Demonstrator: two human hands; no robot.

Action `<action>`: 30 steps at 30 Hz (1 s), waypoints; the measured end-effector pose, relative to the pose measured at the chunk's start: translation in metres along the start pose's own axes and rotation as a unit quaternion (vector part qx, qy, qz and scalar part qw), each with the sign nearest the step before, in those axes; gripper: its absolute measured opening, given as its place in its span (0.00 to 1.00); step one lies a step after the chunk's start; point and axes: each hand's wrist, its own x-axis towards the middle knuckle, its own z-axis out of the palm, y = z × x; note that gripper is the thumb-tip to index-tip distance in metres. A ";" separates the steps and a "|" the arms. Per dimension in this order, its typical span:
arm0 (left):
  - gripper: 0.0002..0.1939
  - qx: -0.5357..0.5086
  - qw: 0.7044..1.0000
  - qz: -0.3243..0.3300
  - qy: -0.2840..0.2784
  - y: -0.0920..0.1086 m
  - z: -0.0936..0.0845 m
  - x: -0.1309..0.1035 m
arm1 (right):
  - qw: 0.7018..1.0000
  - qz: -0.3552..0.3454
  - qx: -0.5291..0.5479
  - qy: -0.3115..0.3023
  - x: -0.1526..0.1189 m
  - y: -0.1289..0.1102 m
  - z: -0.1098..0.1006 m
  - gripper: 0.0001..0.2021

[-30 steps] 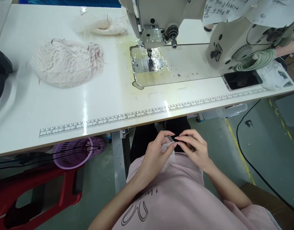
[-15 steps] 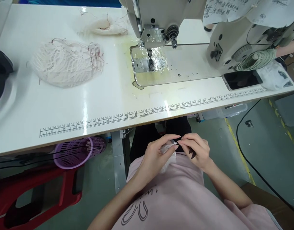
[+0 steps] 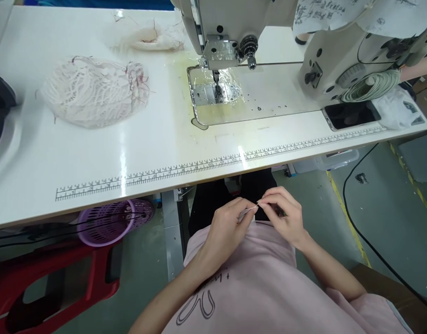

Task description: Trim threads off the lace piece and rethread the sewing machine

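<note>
Just below the table edge, over my lap, my left hand [image 3: 231, 222] is closed on a small piece of thin white fabric [image 3: 246, 211]; most of it is hidden behind the fingers. Opposite it, my right hand [image 3: 283, 214] pinches at the fabric's edge, its thumb and fingertips meeting my left fingertips. What the pinch holds is too small to make out. Something dark, partly covered, shows within the curled right fingers. On the table, a bundle of white lacy mesh [image 3: 95, 92] with reddish threads lies at the left, and another pale piece of fabric [image 3: 154, 39] lies behind it.
A sewing machine [image 3: 230, 28] stands at the back middle, its needle over the metal plate. A phone [image 3: 352, 114] and a green coiled strip [image 3: 372, 86] lie at the right. Below the table are a purple basket [image 3: 105, 222] and a red stool [image 3: 102, 273].
My left fingers have closed further over the white fabric, so less of it shows. My right hand has risen slightly, and the dark thing in it is less visible.
</note>
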 end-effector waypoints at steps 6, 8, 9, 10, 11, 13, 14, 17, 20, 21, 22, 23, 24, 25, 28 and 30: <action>0.10 -0.019 0.999 -0.025 -0.014 0.000 -0.002 0.002 | 0.989 0.076 0.097 -0.086 0.003 0.004 -0.007 0.09; 0.10 -0.026 0.999 -0.026 -0.013 0.000 -0.002 0.003 | 0.988 0.082 0.101 -0.088 0.003 0.005 -0.007 0.10; 0.10 -0.028 0.999 -0.026 -0.011 0.000 -0.002 0.003 | 0.988 0.085 0.100 -0.082 0.003 0.004 -0.007 0.09; 0.10 -0.027 0.999 -0.026 -0.009 0.000 -0.002 0.003 | 0.988 0.089 0.101 -0.071 0.002 0.004 -0.006 0.08; 0.10 -0.024 0.999 -0.026 -0.007 0.001 -0.002 0.003 | 0.989 0.094 0.102 -0.057 0.002 0.003 -0.004 0.07; 0.10 -0.015 0.999 -0.029 -0.008 0.001 -0.002 0.003 | 0.990 0.092 0.101 -0.025 0.000 0.001 -0.001 0.03; 0.11 -0.011 0.999 -0.032 -0.009 0.001 -0.001 0.004 | 0.992 0.083 0.094 -0.012 -0.001 0.000 0.001 0.02; 0.10 -0.004 0.999 -0.040 -0.015 0.001 0.000 0.005 | 0.999 0.020 0.034 0.001 -0.003 0.000 0.004 0.05; 0.10 0.000 0.998 -0.051 -0.023 0.001 0.002 0.006 | 0.996 -0.071 -0.054 0.017 0.000 0.002 0.003 0.08; 0.10 -0.005 0.998 -0.058 -0.027 0.002 0.002 0.007 | 0.992 -0.096 -0.081 0.029 0.002 0.003 0.002 0.08; 0.10 -0.017 0.997 -0.066 -0.033 0.002 0.003 0.007 | 0.987 -0.115 -0.104 0.043 0.004 0.005 0.001 0.09; 0.10 -0.032 0.996 -0.076 -0.039 0.002 0.003 0.007 | 0.983 -0.126 -0.122 0.056 0.006 0.005 0.000 0.09; 0.11 -0.047 0.994 -0.085 -0.044 0.002 0.004 0.007 | 0.981 -0.127 -0.130 0.068 0.007 0.006 -0.001 0.09; 0.11 -0.059 0.993 -0.093 -0.049 0.002 0.004 0.007 | 0.983 -0.117 -0.123 0.074 0.008 0.005 -0.001 0.09; 0.12 -0.070 0.991 -0.105 -0.047 0.000 0.006 0.008 | 0.999 -0.013 0.027 0.018 0.007 0.002 0.000 0.05; 0.14 -0.065 0.992 -0.101 -0.048 -0.002 0.005 0.008 | 0.982 0.076 0.164 -0.059 0.005 0.000 -0.001 0.03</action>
